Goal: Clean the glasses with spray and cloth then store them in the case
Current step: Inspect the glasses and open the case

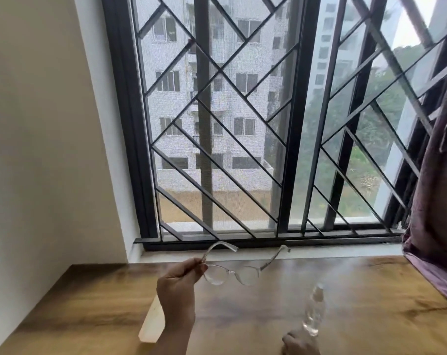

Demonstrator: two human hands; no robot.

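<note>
Left hand fingers pinch clear-plastic round glasses at the hinge above the brown wooden bench (likely light, fragile; avoid lenses); right hand grip unclear beside blurred clear spray bottle.

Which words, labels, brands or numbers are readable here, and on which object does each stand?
None can be read.
The spray bottle is clear and blurred; any label is illegible.
The glasses in the left hand show no brand mark.
The pale object on the table shows no print.
</note>
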